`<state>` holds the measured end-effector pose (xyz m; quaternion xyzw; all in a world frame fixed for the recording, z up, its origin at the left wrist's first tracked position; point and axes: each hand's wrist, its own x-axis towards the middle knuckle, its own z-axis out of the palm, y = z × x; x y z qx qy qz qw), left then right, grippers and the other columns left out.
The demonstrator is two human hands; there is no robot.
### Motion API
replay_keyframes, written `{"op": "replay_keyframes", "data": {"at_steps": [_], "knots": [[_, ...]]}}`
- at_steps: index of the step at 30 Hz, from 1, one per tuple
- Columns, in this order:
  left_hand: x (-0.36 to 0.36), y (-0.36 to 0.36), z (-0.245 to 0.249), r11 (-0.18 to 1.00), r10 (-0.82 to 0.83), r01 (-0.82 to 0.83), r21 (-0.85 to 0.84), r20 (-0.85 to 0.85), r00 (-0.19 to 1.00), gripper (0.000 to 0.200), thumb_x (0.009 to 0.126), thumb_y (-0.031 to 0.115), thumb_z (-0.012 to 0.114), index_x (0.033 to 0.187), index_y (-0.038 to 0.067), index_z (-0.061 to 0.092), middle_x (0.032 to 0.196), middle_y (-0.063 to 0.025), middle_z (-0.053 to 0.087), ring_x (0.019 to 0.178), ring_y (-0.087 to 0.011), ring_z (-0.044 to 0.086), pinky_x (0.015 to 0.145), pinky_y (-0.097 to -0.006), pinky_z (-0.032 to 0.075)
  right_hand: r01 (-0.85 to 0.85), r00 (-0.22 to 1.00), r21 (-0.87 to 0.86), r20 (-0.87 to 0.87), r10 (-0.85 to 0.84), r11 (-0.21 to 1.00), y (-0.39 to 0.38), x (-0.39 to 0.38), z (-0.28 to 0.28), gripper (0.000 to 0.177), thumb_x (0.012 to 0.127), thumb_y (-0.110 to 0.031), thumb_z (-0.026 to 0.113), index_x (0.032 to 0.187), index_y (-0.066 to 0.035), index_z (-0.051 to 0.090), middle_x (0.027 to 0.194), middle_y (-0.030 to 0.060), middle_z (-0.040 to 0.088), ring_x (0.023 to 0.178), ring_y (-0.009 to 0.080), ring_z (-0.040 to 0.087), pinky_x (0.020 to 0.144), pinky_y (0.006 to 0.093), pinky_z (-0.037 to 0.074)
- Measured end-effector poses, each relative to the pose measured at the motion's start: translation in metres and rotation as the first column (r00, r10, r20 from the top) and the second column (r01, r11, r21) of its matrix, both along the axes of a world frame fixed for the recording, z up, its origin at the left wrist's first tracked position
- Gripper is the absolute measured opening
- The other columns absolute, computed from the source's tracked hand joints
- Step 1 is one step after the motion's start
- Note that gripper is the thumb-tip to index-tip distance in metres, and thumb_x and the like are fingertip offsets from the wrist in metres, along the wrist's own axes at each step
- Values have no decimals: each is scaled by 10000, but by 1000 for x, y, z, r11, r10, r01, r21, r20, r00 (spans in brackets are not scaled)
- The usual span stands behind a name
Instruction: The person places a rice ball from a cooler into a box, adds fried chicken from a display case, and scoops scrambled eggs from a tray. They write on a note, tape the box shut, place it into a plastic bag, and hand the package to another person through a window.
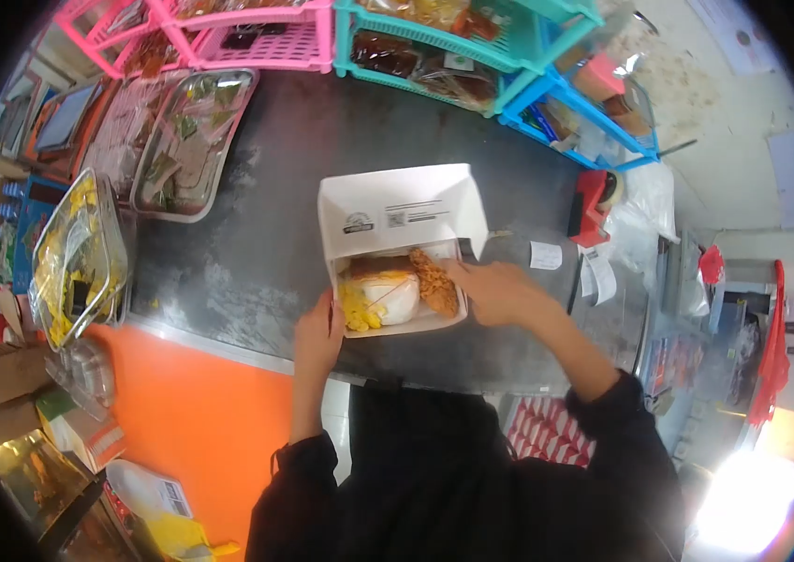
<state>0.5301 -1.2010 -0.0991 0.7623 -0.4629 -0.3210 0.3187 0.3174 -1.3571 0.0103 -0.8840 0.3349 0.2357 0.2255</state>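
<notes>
A white cardboard food box [404, 214] stands on the dark metal table with its lid raised, printed text and a square code inside the lid. In it lie a white mound that looks like rice [390, 298], yellow crumbly food [358, 309] and a piece of fried chicken [434, 284] on the right. A thin red streak crosses the white mound. My left hand [319, 332] is closed on the box's left wall. At the right wall, beside the chicken, my right hand [498, 292] is closed on the box; its fingertips are partly hidden.
Pink baskets [266, 47] and green baskets [434, 66] of packets line the back. Left are a metal tray [213, 201] and a container of yellow food [79, 262]. A red tape dispenser [591, 206] and paper slips [546, 256] lie right. An orange surface [200, 403] is front left.
</notes>
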Motion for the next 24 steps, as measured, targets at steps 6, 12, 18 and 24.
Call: {"op": "replay_keyframes", "data": {"at_steps": [6,12,18,24], "knots": [[22,-17,0,985,-174,175,2,101,979,310,892,230,424,1141,63,505,770,-231,596,707,-401,580,633,-484,462,-399,917,-161,-94,389,903,-9,-18,-23,551,668,-46,590,1199,-39,444,1136,196,542,648,309,610,533,384,488],[28,-23,6,982,-191,191,-5,45,981,284,897,213,425,1076,13,518,734,-249,576,699,-419,567,612,-489,427,-333,930,-195,-232,286,923,-6,-10,-31,605,704,-41,540,1292,-36,397,832,178,594,532,275,579,478,372,464],[36,-29,4,971,-238,239,-22,57,970,308,882,208,434,1146,64,503,739,-214,595,686,-384,585,602,-472,461,-189,972,-44,-150,180,981,-4,-24,-23,678,733,-54,481,1379,-128,287,535,143,512,493,296,557,456,403,440],[39,-35,8,950,-307,298,91,109,945,320,873,200,447,1169,90,500,736,-202,597,676,-371,592,596,-465,466,-6,994,50,-112,12,999,10,-26,-47,648,768,-95,478,1371,-77,242,550,158,542,484,341,563,443,428,455]]}}
